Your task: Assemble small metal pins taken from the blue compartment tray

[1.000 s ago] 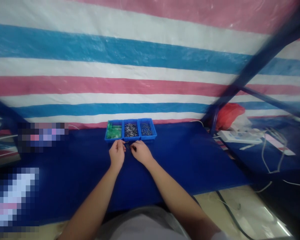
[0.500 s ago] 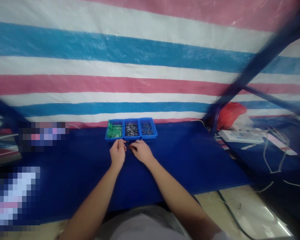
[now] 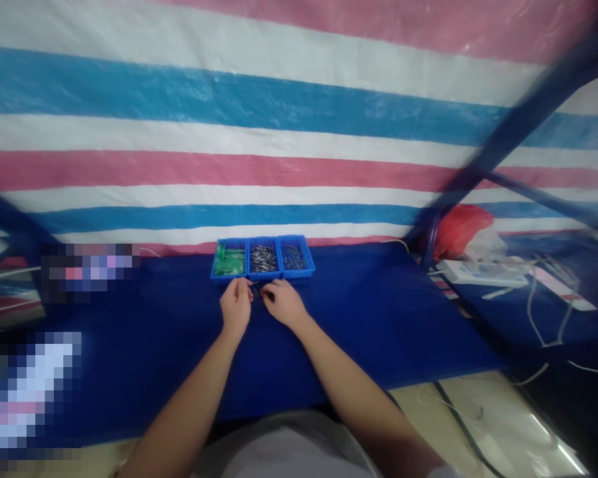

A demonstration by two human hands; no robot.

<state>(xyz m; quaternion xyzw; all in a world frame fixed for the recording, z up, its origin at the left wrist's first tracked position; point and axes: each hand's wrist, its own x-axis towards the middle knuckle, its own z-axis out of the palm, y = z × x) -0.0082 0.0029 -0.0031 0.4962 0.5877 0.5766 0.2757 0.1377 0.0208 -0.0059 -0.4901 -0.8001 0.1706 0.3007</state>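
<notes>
My left hand point(image 3: 236, 303) is closed in a pinch, with a thin metal piece point(image 3: 254, 283) sticking out past its fingertips. Close beside it, my right hand point(image 3: 284, 302) has its fingers curled round a small dark thing point(image 3: 270, 296), too small to name. Small dark pieces point(image 3: 257, 291) show between the two hands. Just beyond the fingers three blue bins stand side by side. Green plastic packets fill the left bin point(image 3: 213, 273); shiny metal pins or screws lie in the middle bin point(image 3: 265, 275); darker thin metal pieces are in the right bin point(image 3: 299, 273).
A blue-covered table point(image 3: 369, 318) lies under my arms. Behind it hangs a striped plastic sheet point(image 3: 279, 172). At the right are a dark frame post point(image 3: 471, 176), a red bag point(image 3: 461, 229), a white power strip point(image 3: 483, 273) and loose cables point(image 3: 531, 305). Blurred patches cover the left side.
The whole view has shifted very slightly. My right fingertips have drawn a little away from my left ones; the left hand keeps its pinch.
</notes>
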